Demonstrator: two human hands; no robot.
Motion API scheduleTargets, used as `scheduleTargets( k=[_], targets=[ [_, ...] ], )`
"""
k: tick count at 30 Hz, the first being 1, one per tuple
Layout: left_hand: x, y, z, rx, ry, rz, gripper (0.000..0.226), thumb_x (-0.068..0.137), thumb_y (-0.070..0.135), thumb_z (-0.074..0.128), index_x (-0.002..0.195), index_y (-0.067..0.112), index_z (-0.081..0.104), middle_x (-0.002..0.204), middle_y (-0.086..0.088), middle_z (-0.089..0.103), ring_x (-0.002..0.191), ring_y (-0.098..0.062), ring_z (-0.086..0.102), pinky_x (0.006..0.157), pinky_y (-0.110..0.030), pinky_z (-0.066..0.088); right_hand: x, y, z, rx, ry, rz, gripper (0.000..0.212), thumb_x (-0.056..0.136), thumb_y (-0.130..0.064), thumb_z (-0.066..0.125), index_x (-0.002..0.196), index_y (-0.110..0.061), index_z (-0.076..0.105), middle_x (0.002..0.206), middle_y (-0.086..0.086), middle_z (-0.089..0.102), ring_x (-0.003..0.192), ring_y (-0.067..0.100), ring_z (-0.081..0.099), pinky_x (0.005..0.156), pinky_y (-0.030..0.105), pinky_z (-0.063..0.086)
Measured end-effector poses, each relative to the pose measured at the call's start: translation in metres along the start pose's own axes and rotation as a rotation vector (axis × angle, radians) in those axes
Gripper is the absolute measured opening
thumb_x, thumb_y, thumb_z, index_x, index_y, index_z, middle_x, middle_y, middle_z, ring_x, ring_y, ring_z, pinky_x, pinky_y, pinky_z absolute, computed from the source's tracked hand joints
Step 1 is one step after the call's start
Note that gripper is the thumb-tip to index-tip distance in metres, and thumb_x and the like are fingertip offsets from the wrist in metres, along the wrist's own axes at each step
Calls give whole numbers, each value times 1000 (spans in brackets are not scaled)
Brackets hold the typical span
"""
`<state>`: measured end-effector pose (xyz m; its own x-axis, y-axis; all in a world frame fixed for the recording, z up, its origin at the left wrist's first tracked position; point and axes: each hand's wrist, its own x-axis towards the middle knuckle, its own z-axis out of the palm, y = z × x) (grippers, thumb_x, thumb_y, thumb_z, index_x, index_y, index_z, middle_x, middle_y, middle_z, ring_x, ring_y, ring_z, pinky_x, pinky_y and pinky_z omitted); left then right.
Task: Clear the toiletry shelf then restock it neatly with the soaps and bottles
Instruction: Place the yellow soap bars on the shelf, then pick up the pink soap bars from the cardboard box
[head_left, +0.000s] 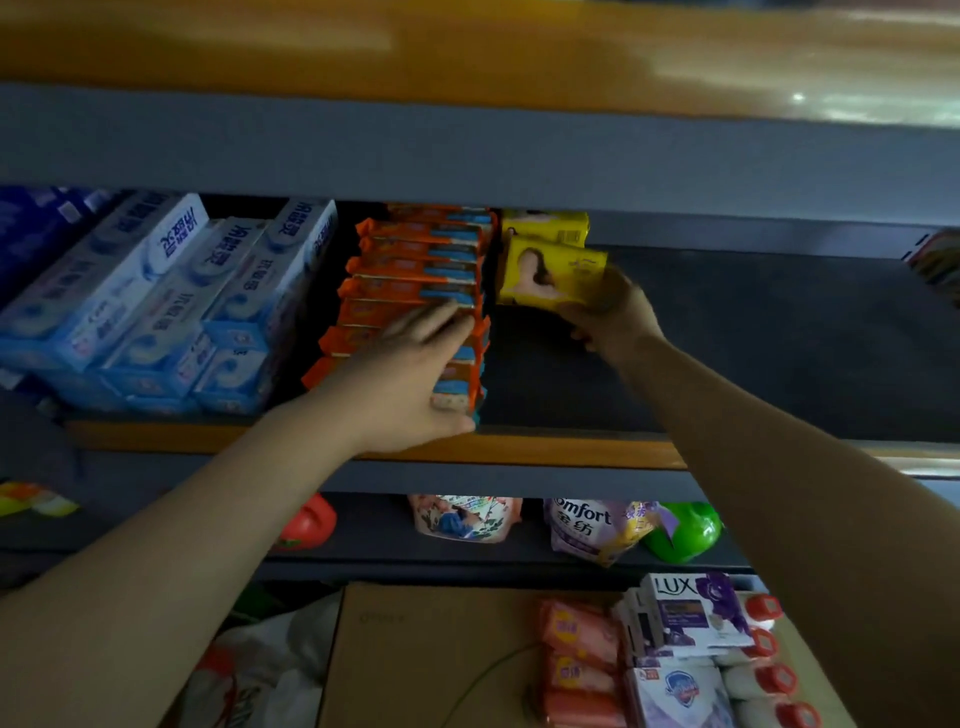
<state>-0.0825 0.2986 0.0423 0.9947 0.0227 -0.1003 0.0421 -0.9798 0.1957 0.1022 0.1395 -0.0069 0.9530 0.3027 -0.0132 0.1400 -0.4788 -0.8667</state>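
A stack of orange soap packs (415, 270) stands on the dark shelf (727, 343), right of blue-white toothpaste boxes (156, 301). My left hand (410, 374) lies against the front of that stack, fingers stretched over the packs and thumb near the shelf's front edge. My right hand (613, 312) grips a yellow soap pack (545, 275) from below and the right, just right of the orange stack. Another yellow pack (545, 226) sits behind it at the back of the shelf.
The shelf's right part is bare dark board, with a colourful pack (937, 265) at the far right edge. Below hang a Comfort pouch (592, 527), a green bottle (685, 532) and a floral pouch (462, 517). A cardboard box (441, 649) holds Lux boxes (696, 613), pink soaps and red-capped bottles.
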Motion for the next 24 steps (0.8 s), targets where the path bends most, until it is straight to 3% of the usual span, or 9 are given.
scheduleTargets(
  k=[2, 5, 7, 10, 13, 17, 20, 24],
  targets=[
    [0, -2, 2, -10, 20, 17, 95, 81, 54, 59, 149, 25, -1, 156, 8, -10, 143, -14, -4, 114, -27, 5, 7, 6, 10, -135, 49, -15, 33, 75, -28, 71, 103, -18, 58, 97, 17, 64, 87, 36, 63, 72, 47, 56],
    [-1, -2, 3, -4, 32, 23, 94, 80, 57, 57, 149, 26, 1, 156, 9, -9, 143, -14, -4, 114, -29, 7, 7, 0, 18, 11, 147, 33, 37, 78, -28, 68, 110, -16, 54, 107, 15, 63, 91, 36, 63, 76, 49, 55],
    [0, -3, 3, 9, 38, 20, 95, 80, 58, 56, 149, 26, 1, 156, 9, -8, 143, -14, -3, 115, -31, 9, 5, -5, 19, -15, 207, 19, 50, 79, -28, 68, 122, -15, 44, 119, 17, 57, 104, 37, 58, 87, 47, 50],
    [0, -3, 5, 7, 48, 17, 95, 79, 59, 57, 149, 27, 1, 156, 9, -7, 143, -14, -3, 115, -32, 10, -1, -13, 20, -320, 156, -150, 80, 81, -36, 68, 145, -25, 23, 140, 15, 34, 121, 34, 43, 93, 44, 44],
    [0, -4, 5, -8, 56, 18, 96, 78, 60, 57, 149, 27, 2, 156, 10, -7, 143, -13, -3, 115, -31, 9, -4, -21, 23, -652, 128, -353, 61, 87, -41, 58, 141, -27, 34, 146, 12, 29, 124, 36, 35, 98, 46, 38],
    [1, -3, 3, -17, 41, 23, 96, 78, 60, 57, 149, 27, 2, 156, 10, -8, 143, -12, -4, 114, -27, 6, -4, -28, 26, -863, 211, -383, 51, 89, -46, 52, 132, -21, 44, 137, 13, 39, 119, 36, 39, 94, 44, 35],
    [0, -2, 2, -19, 40, 12, 95, 78, 60, 56, 149, 26, 3, 156, 10, -8, 143, -11, -4, 113, -27, 7, -2, -29, 30, -888, 259, -313, 42, 90, -39, 55, 126, -18, 46, 135, 15, 39, 118, 37, 42, 90, 44, 38],
    [-1, 0, 3, -4, 37, -6, 92, 80, 60, 54, 149, 26, 2, 156, 10, -9, 143, -12, -5, 114, -30, 8, 3, -25, 21, -775, 206, -214, 44, 94, -22, 52, 136, -20, 39, 145, 15, 27, 124, 36, 36, 83, 43, 44]
  ],
)
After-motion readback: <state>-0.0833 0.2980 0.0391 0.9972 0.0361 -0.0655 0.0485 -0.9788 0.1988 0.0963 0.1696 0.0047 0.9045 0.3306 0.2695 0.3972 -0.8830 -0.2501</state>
